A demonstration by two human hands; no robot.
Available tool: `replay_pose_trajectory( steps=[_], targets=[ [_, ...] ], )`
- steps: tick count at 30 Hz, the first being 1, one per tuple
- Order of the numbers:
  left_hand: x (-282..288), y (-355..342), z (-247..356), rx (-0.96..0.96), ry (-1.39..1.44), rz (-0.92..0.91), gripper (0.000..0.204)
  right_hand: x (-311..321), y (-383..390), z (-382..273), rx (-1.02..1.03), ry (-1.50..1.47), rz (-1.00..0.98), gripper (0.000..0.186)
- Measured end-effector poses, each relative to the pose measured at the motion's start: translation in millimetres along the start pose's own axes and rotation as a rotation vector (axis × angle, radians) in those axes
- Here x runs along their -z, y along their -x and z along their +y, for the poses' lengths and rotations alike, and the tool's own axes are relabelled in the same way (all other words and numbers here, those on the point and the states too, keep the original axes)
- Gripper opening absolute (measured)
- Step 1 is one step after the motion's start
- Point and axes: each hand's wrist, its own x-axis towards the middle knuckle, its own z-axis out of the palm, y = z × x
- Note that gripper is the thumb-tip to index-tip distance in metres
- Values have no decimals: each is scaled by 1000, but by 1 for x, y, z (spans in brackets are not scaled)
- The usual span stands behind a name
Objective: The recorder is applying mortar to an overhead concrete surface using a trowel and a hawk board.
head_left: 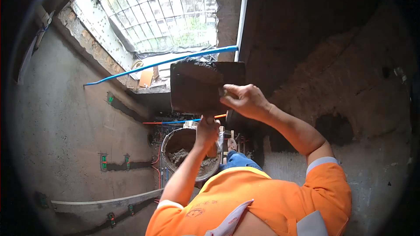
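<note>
My left hand (207, 132) is wrapped round the handle under a plasterer's hawk (189, 94), a flat dark board held up in front of me. Grey mortar (195, 63) clings along the board's far edge. My right hand (247, 100) is closed on the handle of a trowel (232, 73), whose dark blade lies at the right part of the board; shade blurs the border between the two. Below my left hand stands a round bucket (164, 148) with wet mortar (178, 156) inside.
A blue pole (162, 63) slants across before the barred window (162, 13). On the left wall (65, 118) are green-marked electrical boxes (104, 161) and a long pale strip (100, 203). The dark right wall (306, 87) has a round damp patch (334, 129).
</note>
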Motion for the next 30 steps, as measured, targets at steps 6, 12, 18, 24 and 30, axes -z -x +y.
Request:
replay_pose_trajectory(
  steps=[6, 12, 18, 24, 30],
  targets=[
    [41, -30, 38, 309, 137, -145, 9, 40, 11, 25, 280, 446, -155, 24],
    [31, 28, -16, 231, 87, -280, 26, 40, -8, 13, 182, 241, -82, 29],
    [4, -15, 6, 384, 257, -143, 13, 2, 7, 23, -316, -655, -85, 36],
    [15, -18, 13, 451, 110, -155, 18, -17, 52, 9, -1028, -1489, -112, 44],
    [4, -2, 30, 397, 72, -220, 11, -51, 41, -18, -1292, -2102, -187, 37]
  ],
)
